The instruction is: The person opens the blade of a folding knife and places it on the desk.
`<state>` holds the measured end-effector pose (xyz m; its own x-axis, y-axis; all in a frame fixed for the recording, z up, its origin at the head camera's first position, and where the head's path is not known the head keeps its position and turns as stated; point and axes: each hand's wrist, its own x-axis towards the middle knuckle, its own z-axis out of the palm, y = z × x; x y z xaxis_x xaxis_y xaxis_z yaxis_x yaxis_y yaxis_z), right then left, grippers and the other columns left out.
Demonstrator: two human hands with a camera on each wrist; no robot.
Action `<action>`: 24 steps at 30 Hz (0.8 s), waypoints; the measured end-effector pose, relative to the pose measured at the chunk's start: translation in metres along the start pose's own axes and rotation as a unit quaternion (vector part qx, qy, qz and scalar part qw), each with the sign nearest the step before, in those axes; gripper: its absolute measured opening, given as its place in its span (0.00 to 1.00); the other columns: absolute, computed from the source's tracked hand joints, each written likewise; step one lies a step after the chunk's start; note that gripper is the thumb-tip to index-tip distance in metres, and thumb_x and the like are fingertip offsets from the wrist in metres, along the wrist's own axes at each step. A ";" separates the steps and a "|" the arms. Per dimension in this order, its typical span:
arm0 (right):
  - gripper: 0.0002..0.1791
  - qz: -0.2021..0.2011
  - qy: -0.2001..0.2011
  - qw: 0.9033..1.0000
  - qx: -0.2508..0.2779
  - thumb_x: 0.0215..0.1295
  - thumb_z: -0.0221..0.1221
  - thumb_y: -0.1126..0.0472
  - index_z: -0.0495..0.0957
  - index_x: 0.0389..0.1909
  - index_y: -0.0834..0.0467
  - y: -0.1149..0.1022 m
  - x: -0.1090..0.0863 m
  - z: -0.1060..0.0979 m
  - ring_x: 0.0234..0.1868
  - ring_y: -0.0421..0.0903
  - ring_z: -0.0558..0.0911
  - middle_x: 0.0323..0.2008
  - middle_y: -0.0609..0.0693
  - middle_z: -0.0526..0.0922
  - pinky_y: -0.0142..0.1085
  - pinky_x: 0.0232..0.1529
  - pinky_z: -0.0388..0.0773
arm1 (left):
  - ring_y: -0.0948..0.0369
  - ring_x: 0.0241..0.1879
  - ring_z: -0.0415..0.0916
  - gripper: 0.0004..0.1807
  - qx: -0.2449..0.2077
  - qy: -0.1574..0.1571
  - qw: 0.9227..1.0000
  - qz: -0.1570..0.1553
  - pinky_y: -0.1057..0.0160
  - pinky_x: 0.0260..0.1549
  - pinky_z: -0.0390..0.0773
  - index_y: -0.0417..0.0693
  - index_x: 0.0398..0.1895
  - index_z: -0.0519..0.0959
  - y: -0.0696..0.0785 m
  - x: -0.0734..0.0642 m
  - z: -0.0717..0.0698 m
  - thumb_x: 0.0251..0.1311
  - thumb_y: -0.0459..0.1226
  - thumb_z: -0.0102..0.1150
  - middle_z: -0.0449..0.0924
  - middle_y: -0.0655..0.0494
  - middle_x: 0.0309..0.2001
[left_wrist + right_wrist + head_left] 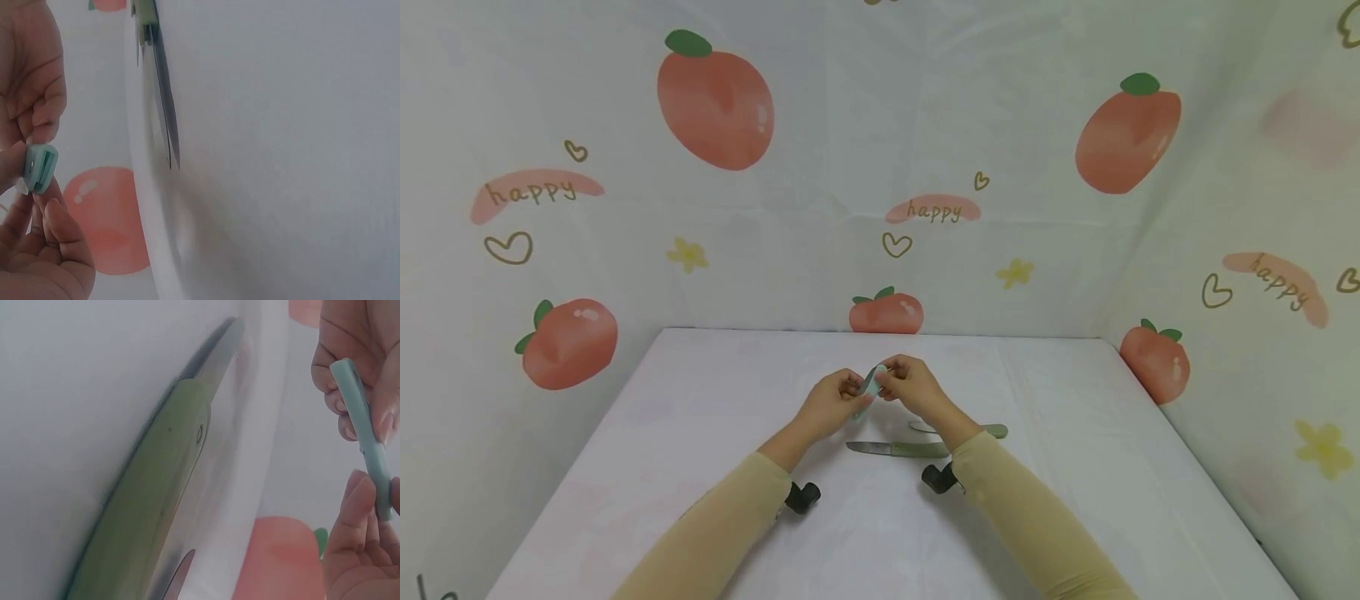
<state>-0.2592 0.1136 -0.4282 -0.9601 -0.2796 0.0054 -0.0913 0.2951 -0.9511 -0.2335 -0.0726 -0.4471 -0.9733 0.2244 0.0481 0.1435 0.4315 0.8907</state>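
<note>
Head view: 2 hands raised together above the middle of the white table [700,433]. Left hand [831,402] with fingers curled, pinching one end of a small mint-green sheath [870,385]. Right hand [910,386] likewise curled, pinching the other end. Sheath held clear of the tabletop, between both sets of fingertips. Left wrist view: ridged open end of the sheath [39,167] gripped between thumb and fingers [59,222]. Right wrist view: slim length of the sheath [362,431] running between both hands.

Just below the hands, flat on the table: a knife [898,449] with green handle, blade pointing left. Beyond it, partly hidden by the right forearm, a 2nd green-handled utensil [992,431]. Peach-printed cloth [715,100] behind and on both sides.
</note>
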 end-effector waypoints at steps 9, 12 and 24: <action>0.10 0.005 -0.026 1.000 0.013 0.72 0.59 0.65 0.77 0.49 0.68 0.001 -0.001 0.000 0.32 0.44 0.84 0.33 0.54 0.84 0.38 0.40 0.83 | 0.62 0.28 0.75 0.11 0.026 -0.016 0.999 0.028 0.65 0.28 0.74 0.45 0.41 0.77 0.001 -0.004 -0.005 0.65 0.41 0.67 0.80 0.57 0.32; 0.12 -0.002 -0.039 0.999 0.013 0.73 0.58 0.64 0.77 0.50 0.68 0.001 -0.002 0.000 0.33 0.45 0.84 0.34 0.55 0.84 0.39 0.40 0.83 | 0.62 0.27 0.73 0.10 0.043 -0.022 0.998 0.033 0.65 0.27 0.73 0.46 0.39 0.76 0.003 -0.005 -0.007 0.65 0.42 0.66 0.79 0.58 0.31; 0.12 -0.018 -0.114 0.993 -0.005 0.74 0.57 0.61 0.81 0.50 0.65 -0.001 -0.006 -0.003 0.35 0.44 0.84 0.36 0.51 0.85 0.39 0.42 0.82 | 0.60 0.28 0.74 0.11 0.072 -0.104 0.990 0.061 0.62 0.27 0.70 0.50 0.34 0.75 -0.002 -0.001 -0.017 0.71 0.45 0.59 0.77 0.58 0.26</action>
<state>-0.2538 0.1177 -0.4266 -0.8710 -0.4903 -0.0315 -0.1284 0.2892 -0.9486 -0.2358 -0.0880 -0.4409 -0.8913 0.4514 0.0426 0.2955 0.5070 0.8097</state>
